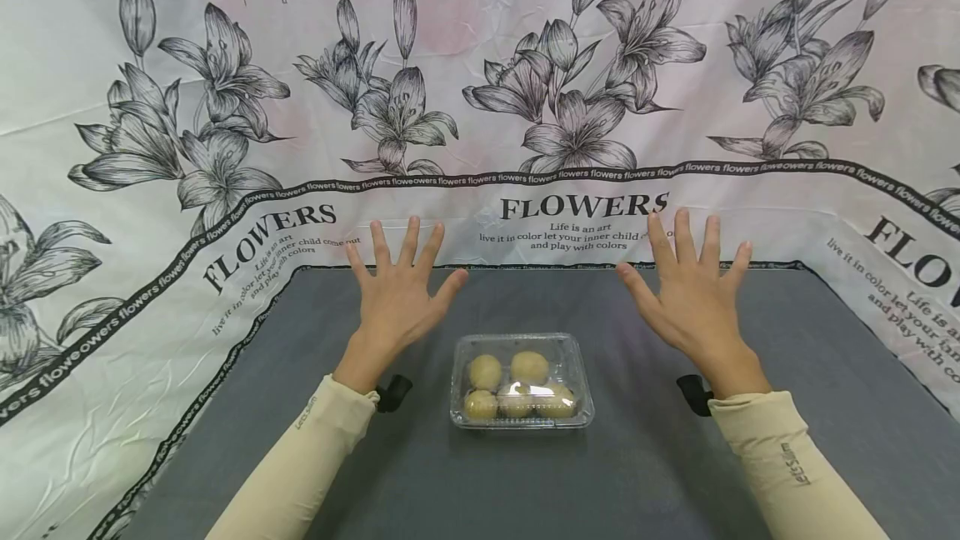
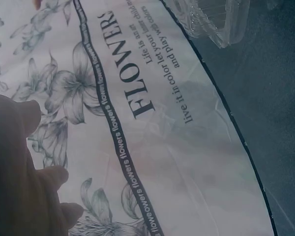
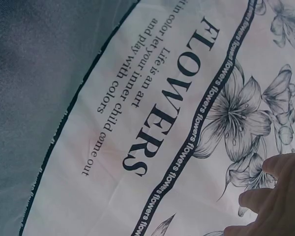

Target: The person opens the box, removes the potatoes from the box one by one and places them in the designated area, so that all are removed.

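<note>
A clear plastic box [image 1: 465,348] with a lid stands on the dark grey table, and several round, pale yellow pieces [image 1: 529,367] show through it. In the head view my left hand [image 1: 397,298] is raised to the left of the box, fingers spread and straight, touching nothing. To the right of the box my right hand [image 1: 693,298] is held up the same way, also holding nothing. The left wrist view catches a corner of the box [image 2: 231,24] at its top, and part of the left hand [image 2: 24,172]. Fingers of the right hand [image 3: 280,196] show at the lower right of the right wrist view.
The grey table [image 1: 517,482] reaches back to a white cloth [image 1: 465,232] printed with flowers and lettering, which hangs behind and along both sides. Dark wrist-worn pieces [image 1: 394,393] sit below both hands. Cream sleeves [image 1: 300,457] cover the forearms.
</note>
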Demonstrator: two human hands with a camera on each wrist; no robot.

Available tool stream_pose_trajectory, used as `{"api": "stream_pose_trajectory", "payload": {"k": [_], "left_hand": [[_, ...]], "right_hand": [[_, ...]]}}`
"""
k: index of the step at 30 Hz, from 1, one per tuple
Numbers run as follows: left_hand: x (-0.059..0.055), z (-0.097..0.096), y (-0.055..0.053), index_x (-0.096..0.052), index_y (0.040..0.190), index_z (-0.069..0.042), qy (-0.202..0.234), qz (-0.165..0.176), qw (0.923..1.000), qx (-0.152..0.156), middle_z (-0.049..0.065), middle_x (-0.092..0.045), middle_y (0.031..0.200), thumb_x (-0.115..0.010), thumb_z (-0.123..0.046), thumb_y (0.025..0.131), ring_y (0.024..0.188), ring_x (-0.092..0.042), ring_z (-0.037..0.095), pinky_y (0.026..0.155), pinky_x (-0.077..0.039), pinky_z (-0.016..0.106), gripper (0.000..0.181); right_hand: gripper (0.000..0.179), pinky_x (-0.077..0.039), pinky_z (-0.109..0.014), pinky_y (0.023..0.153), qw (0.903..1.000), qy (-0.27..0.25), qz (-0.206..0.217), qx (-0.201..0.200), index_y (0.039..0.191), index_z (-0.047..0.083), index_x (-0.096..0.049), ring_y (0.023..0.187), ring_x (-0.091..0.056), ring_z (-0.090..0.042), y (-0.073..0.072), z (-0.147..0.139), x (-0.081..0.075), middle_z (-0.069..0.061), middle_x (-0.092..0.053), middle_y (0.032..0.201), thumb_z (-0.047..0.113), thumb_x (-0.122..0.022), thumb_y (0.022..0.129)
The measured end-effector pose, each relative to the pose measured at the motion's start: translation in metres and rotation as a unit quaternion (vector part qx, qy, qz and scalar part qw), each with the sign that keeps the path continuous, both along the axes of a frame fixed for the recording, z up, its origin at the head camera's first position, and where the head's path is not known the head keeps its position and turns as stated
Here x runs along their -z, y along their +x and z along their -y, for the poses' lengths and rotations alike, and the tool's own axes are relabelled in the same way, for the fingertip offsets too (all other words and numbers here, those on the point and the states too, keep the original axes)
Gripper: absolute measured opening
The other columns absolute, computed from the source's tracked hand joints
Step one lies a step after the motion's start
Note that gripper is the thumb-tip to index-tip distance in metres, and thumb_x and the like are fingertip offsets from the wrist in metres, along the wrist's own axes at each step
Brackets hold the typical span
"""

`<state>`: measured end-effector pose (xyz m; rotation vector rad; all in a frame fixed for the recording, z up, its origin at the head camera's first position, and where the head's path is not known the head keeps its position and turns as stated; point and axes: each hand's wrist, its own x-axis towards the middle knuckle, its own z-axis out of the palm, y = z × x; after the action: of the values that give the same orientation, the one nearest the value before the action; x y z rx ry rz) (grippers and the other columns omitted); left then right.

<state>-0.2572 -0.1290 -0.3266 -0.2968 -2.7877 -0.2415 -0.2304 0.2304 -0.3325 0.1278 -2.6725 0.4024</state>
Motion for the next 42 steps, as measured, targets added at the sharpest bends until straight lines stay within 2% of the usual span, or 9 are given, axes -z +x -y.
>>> {"api": "stream_pose_trajectory", "payload": {"k": [7,13,19,24,28,33,37,42], "left_hand": [[0.002,0.000,0.001,-0.010,0.164,-0.037,0.010,-0.001,0.9999,0.005,-0.002,0.002,0.173,-0.020,-0.081,0.096,0.154,0.022,0.046,0.114,0.019,0.074,0.082],[0.004,0.000,0.003,-0.015,0.164,-0.036,0.026,-0.003,0.9995,0.020,0.001,-0.008,0.173,-0.028,-0.076,0.098,0.156,0.014,0.046,0.116,0.016,0.073,0.078],[0.008,0.000,0.007,-0.017,0.164,-0.038,0.042,0.008,0.9985,0.035,-0.001,-0.010,0.173,-0.031,-0.075,0.099,0.157,0.010,0.045,0.118,0.013,0.071,0.076],[0.014,0.000,0.009,-0.017,0.163,-0.039,0.041,0.014,0.9978,0.050,-0.004,-0.008,0.173,-0.034,-0.076,0.098,0.158,0.010,0.043,0.119,0.009,0.072,0.077],[0.019,-0.001,0.010,-0.021,0.163,-0.037,0.053,0.009,0.9964,0.066,-0.004,-0.011,0.173,-0.038,-0.073,0.098,0.159,0.009,0.042,0.119,0.008,0.072,0.077],[0.024,-0.001,0.012,-0.022,0.163,-0.036,0.073,0.004,0.9936,0.086,-0.003,-0.013,0.173,-0.044,-0.068,0.099,0.159,0.007,0.042,0.121,0.003,0.071,0.076],[0.029,0.000,0.015,-0.026,0.163,-0.035,0.096,0.011,0.9900,0.103,0.001,-0.017,0.172,-0.048,-0.064,0.099,0.159,0.004,0.042,0.122,0.000,0.070,0.074],[0.036,0.001,0.018,-0.031,0.162,-0.031,0.115,0.016,0.9856,0.123,0.004,-0.018,0.172,-0.053,-0.061,0.098,0.159,0.003,0.039,0.123,-0.003,0.068,0.073]], "right_hand": [[0.081,0.017,-0.078,0.111,0.9998,-0.015,0.007,-0.011,0.166,0.024,-0.003,0.155,0.016,-0.049,0.002,0.001,0.001,-0.017,0.002,0.172,0.068,-0.030,0.103],[0.078,0.007,-0.079,0.112,0.9984,-0.049,0.005,-0.028,0.166,0.021,-0.012,0.156,0.000,-0.050,0.004,0.001,0.002,-0.021,-0.012,0.170,0.064,-0.034,0.104],[0.074,-0.003,-0.075,0.113,0.9966,-0.068,-0.011,-0.045,0.164,0.019,-0.021,0.152,-0.015,-0.049,0.007,0.002,0.007,-0.022,-0.025,0.167,0.058,-0.040,0.105],[0.069,-0.010,-0.071,0.113,0.9938,-0.080,-0.032,-0.069,0.164,0.022,-0.025,0.149,-0.023,-0.048,0.008,0.002,0.014,-0.019,-0.031,0.165,0.052,-0.045,0.105],[0.065,-0.018,-0.069,0.109,0.9906,-0.084,-0.057,-0.091,0.162,0.022,-0.032,0.145,-0.031,-0.046,0.009,0.001,0.021,-0.017,-0.036,0.163,0.046,-0.050,0.104],[0.062,-0.022,-0.068,0.107,0.9865,-0.083,-0.077,-0.118,0.159,0.020,-0.037,0.143,-0.036,-0.043,0.010,-0.001,0.028,-0.016,-0.041,0.160,0.039,-0.055,0.103],[0.062,-0.025,-0.068,0.105,0.9841,-0.079,-0.074,-0.141,0.158,0.018,-0.040,0.142,-0.037,-0.043,0.012,0.000,0.034,-0.017,-0.042,0.159,0.036,-0.058,0.102],[0.062,-0.027,-0.068,0.104,0.9808,-0.070,-0.048,-0.176,0.159,0.020,-0.038,0.141,-0.038,-0.043,0.015,0.000,0.041,-0.016,-0.043,0.159,0.033,-0.060,0.102]]}}
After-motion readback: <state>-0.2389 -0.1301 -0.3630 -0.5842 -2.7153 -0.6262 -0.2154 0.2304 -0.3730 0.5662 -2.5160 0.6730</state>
